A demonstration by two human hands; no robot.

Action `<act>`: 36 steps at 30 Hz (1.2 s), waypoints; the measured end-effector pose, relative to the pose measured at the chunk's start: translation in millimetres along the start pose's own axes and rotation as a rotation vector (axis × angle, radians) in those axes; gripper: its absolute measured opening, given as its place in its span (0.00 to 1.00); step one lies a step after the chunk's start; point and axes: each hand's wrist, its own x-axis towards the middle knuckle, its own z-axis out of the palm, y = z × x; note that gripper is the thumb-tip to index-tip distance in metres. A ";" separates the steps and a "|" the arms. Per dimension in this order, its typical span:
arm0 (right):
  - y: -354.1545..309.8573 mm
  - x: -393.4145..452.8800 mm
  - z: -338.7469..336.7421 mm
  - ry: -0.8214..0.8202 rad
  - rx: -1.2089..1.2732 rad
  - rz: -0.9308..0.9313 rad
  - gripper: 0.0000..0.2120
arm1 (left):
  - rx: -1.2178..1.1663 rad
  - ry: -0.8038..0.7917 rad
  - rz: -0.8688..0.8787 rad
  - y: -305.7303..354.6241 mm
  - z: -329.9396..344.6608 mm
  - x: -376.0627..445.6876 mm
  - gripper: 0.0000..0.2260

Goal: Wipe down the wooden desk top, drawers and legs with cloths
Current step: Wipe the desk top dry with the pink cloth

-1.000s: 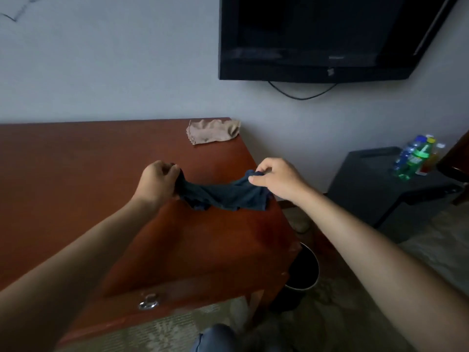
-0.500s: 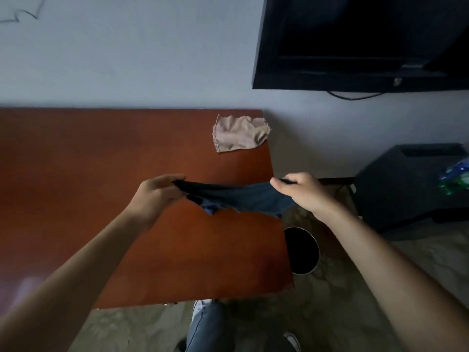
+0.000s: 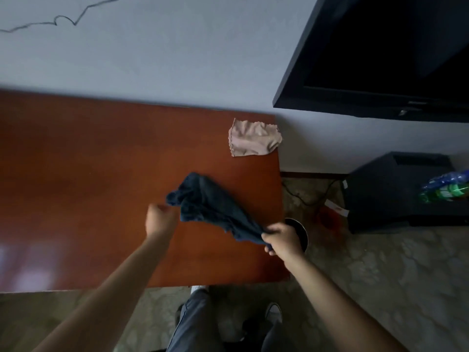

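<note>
Pretty dim room overall, light's low and kinda bluish. The wall [image 3: 157, 59] is plain pale grey and takes up the whole top half, with a thin dark squiggly line [image 3: 63, 20] running across it up at 11 o'clock. A black TV [image 3: 380, 59] is mounted on the wall at 1 to 2 o'clock, screen off. Below it at 3 o'clock there's a low black cabinet [image 3: 385, 191] with a couple of plastic bottles [image 3: 446, 189] lying on top, blue and green. A cable [image 3: 304, 196] trails over the floor [image 3: 380, 275] beside it. The floor has a mottled beige-grey pattern, and a round dark bin [image 3: 303, 231] sits on it around 4 o'clock.
</note>
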 end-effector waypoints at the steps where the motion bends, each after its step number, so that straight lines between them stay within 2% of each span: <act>1: 11.9 3.5 9.2 -0.020 -0.023 0.107 0.08 | 0.069 -0.087 -0.073 -17.1 12.2 -7.9 0.11; 3: 24.2 7.1 20.9 -0.080 -0.025 0.292 0.11 | 0.164 -0.249 -0.153 -41.8 34.5 -28.7 0.12; 5: 22.1 7.6 28.0 -0.169 0.065 0.374 0.12 | 0.235 -0.225 -0.122 -46.1 49.1 -41.7 0.13; 6: 15.9 4.6 30.0 -0.186 0.138 0.391 0.11 | 0.227 -0.167 -0.127 -42.8 55.1 -42.8 0.19; 8: 1.1 -3.1 31.1 -0.155 0.283 0.343 0.06 | 0.182 -0.089 -0.131 -28.5 63.2 -41.0 0.30; 9: -7.6 -8.5 29.8 -0.130 0.335 0.288 0.04 | 0.160 -0.065 -0.135 -19.2 67.0 -38.7 0.32; 10: -16.9 -16.0 27.8 -0.115 0.375 0.229 0.06 | 0.122 -0.056 -0.149 -12.1 71.3 -35.3 0.32; 14: -50.0 -44.4 17.7 -0.203 0.804 0.116 0.08 | -0.067 -0.020 -0.268 12.7 76.8 -17.2 0.18; 17: -78.4 -59.0 -4.0 -0.151 0.997 0.070 0.12 | -0.539 -0.077 -0.263 19.8 50.1 -17.2 0.09; 19: -94.2 -62.7 -20.9 -0.081 1.010 0.007 0.14 | -0.823 -0.245 -0.263 22.0 16.6 -27.0 0.08; 21: -103.9 -63.0 -30.4 -0.054 0.922 -0.066 0.13 | -0.941 -0.397 -0.224 24.6 -22.9 -34.9 0.08; 23: -112.3 -62.2 -30.7 -0.027 0.708 -0.135 0.12 | -0.902 -0.465 -0.135 27.7 -57.0 -38.2 0.04; 26: -129.0 -59.5 -21.9 0.106 0.445 -0.146 0.10 | -0.825 -0.477 0.000 39.8 -93.5 -32.7 0.11; 28: -141.7 -58.7 -14.4 0.085 0.477 -0.089 0.10 | -0.843 -0.507 0.039 50.1 -112.3 -29.2 0.12; 31: -163.2 -61.6 -1.8 -0.029 0.543 -0.039 0.12 | -0.911 -0.590 0.094 68.8 -132.4 -31.1 0.09; 32: -172.2 -64.7 1.5 -0.046 0.566 -0.056 0.12 | -0.913 -0.567 0.100 76.4 -137.7 -31.0 0.08; 33: -182.3 -69.6 3.2 -0.050 0.591 -0.089 0.14 | -0.907 -0.513 0.115 85.4 -142.6 -30.2 0.11; 36: -212.5 -92.1 -0.6 -0.057 0.679 -0.286 0.17 | -0.884 -0.348 0.228 115.4 -162.4 -24.6 0.24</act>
